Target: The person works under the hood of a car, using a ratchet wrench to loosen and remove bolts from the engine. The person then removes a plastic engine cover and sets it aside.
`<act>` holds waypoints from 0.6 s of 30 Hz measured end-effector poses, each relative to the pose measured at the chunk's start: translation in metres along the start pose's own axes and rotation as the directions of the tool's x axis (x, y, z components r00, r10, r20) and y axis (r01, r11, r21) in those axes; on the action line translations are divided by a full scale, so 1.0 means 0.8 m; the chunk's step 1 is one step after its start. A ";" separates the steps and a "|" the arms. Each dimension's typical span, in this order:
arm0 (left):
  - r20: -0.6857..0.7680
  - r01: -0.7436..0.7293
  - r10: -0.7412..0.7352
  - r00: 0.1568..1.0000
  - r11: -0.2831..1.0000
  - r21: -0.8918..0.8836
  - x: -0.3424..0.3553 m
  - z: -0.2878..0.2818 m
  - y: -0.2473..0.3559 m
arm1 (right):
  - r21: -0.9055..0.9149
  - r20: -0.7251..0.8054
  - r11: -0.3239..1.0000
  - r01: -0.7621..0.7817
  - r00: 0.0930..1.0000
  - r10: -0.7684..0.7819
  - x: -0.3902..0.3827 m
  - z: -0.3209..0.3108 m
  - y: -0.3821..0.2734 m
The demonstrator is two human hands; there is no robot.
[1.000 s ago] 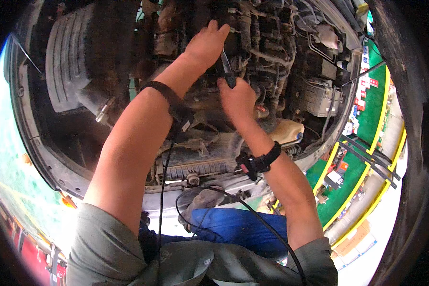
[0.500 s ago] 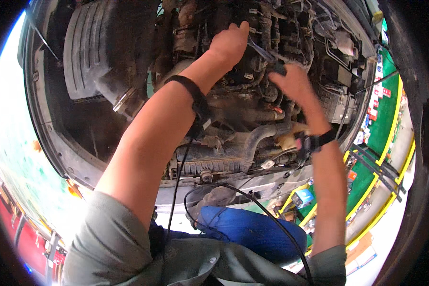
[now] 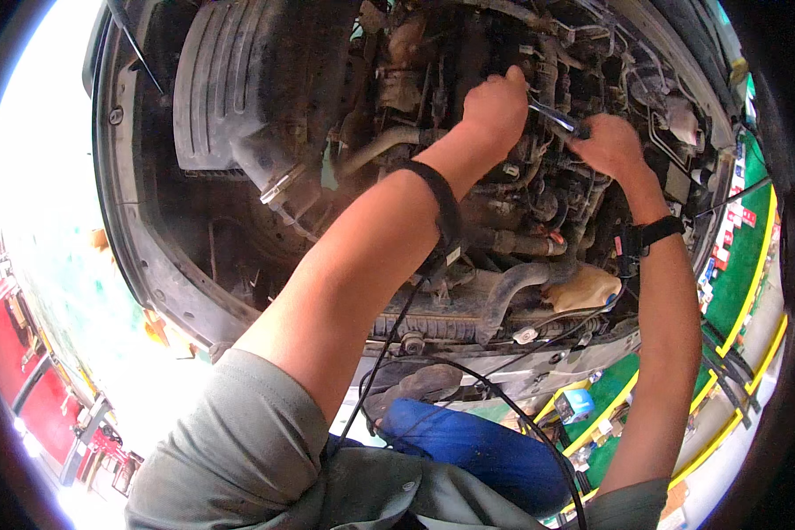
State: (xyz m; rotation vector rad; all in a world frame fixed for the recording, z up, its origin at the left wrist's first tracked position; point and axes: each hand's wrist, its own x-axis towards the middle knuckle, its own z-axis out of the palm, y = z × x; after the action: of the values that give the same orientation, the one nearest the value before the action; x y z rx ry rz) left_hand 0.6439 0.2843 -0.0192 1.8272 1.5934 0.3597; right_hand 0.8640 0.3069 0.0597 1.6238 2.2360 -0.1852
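My right hand (image 3: pixel 608 144) is closed on the dark handle of a metal hand tool (image 3: pixel 549 115), whose shaft slants up-left toward my left hand (image 3: pixel 495 110). My left hand is curled over the upper middle of a grimy engine (image 3: pixel 435 203), at the shaft's far end; what its fingers hold is hidden. Hoses, pipes and wiring surround both hands. A ribbed black plastic housing (image 3: pixel 221 88) lies to the left, and a curved hose (image 3: pixel 508 291) runs below.
The car's front edge (image 3: pixel 548 353) crosses below the engine, with black cables hanging over my blue trousers (image 3: pixel 468 450). A tan translucent reservoir (image 3: pixel 583 289) sits lower right. Beyond the car are green shelves with yellow edges (image 3: pixel 742 247) and red fixtures (image 3: pixel 22 353) at far left.
Both hands have moved rightward in the view along with the tool, whose shaft has gone from steep to a flatter slant. The engine bay has also shifted rightward in the picture.
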 end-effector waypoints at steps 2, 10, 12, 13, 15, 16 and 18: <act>0.000 0.003 -0.003 1.000 0.997 0.077 0.001 0.000 0.001 | 0.420 0.326 0.871 -0.256 0.938 0.119 -0.012 0.019 -0.008; -0.006 -0.161 0.164 0.986 0.976 0.148 0.006 0.003 -0.020 | 0.790 0.406 0.238 -0.565 0.773 0.487 -0.091 0.082 -0.147; -0.018 -0.207 0.213 0.977 0.965 0.159 0.007 0.001 -0.026 | 0.823 0.377 0.148 -0.549 0.722 0.580 -0.093 0.102 -0.174; 0.011 -0.225 0.227 0.974 0.959 0.172 0.008 0.000 -0.028 | 0.852 0.379 0.098 -0.514 0.735 0.562 -0.097 0.109 -0.185; 0.035 -0.251 0.248 0.968 0.956 0.155 0.011 -0.004 -0.029 | 0.857 0.388 0.084 -0.508 0.744 0.544 -0.099 0.111 -0.189; 0.049 -0.240 0.236 0.971 0.958 0.155 0.010 -0.005 -0.029 | 0.856 0.394 0.094 -0.508 0.759 0.518 -0.099 0.104 -0.182; 0.031 -0.220 0.218 0.975 0.963 0.156 0.006 -0.003 -0.024 | 0.761 0.369 0.365 -0.537 0.820 0.437 -0.090 0.078 -0.161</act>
State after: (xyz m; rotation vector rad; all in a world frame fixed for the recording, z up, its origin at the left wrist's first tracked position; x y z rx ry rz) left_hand 0.6285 0.2901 -0.0307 2.1321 1.4488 0.3255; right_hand 0.7758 0.1806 0.0144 2.6023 1.4500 -1.3439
